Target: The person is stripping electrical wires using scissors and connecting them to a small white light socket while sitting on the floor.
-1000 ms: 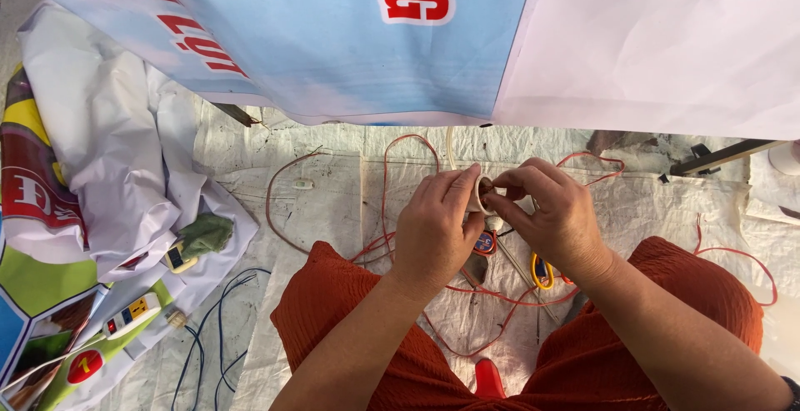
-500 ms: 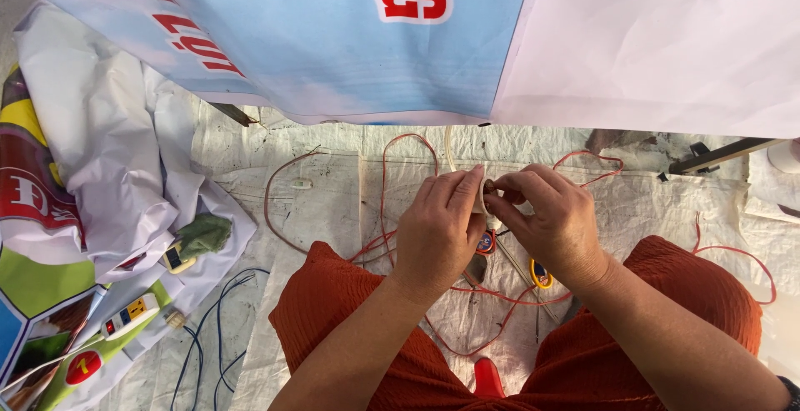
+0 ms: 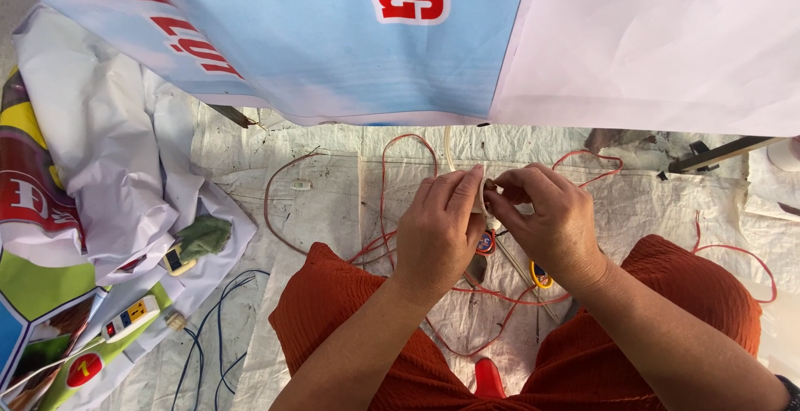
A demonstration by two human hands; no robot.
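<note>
Basically, left hand (image 3: 439,226) and right hand (image 3: 550,219) meet mid-scene above the lap, fingers pinched on a small white fitting (image 3: 484,197) between them. Thin red wire (image 3: 385,179) loops over the white sheet (image 3: 325,211) underneath. Power strip (image 3: 129,318) lies far left, well apart.

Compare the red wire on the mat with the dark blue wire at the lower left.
The red wire is red and runs in wide loops across the white mat, passing under the left hand and right hand; the dark blue wire is darker and lies bunched in narrow strands away from both hands. The red wire spreads far to the right; the blue one stays near the power strip. Both are thin, loose and lying flat.
</note>
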